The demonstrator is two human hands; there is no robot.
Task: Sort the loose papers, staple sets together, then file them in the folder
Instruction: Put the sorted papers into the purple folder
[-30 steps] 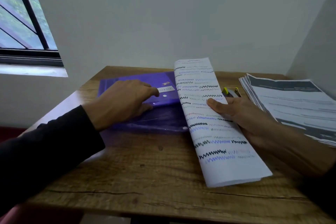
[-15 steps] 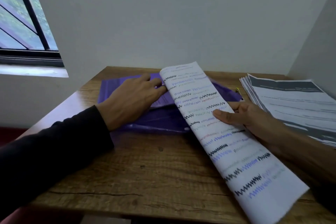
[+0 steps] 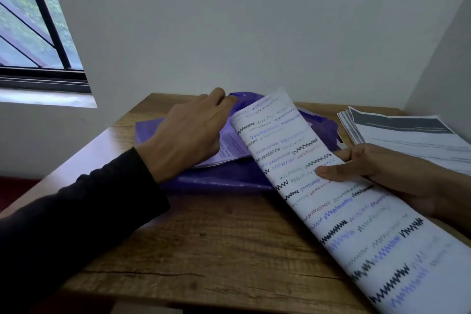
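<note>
My right hand (image 3: 377,168) holds a set (image 3: 331,199) of papers covered in zigzag lines, thumb on top and fingers curled underneath, so this grip is closed on the set. The set is bowed into a long curve, its far end over the purple folder (image 3: 229,176) and its near end reaching past the near right edge of the table (image 3: 216,250). My left hand (image 3: 193,135) is at the folder's far flap, fingers bent over the raised purple edge; I judge it is lifting the flap, though I cannot tell how firm that grip is. Under the flap a printed sheet (image 3: 229,145) already lies inside, so some filing looks done. Whether the set I hold is stapled I cannot tell. Far right on the table lies a stack (image 3: 407,140) of grey-printed papers, fanned at the edges, which I take to be waiting for sorting and stapling. So the task looks partway: this set is about to go in, and that stack is left.
</note>
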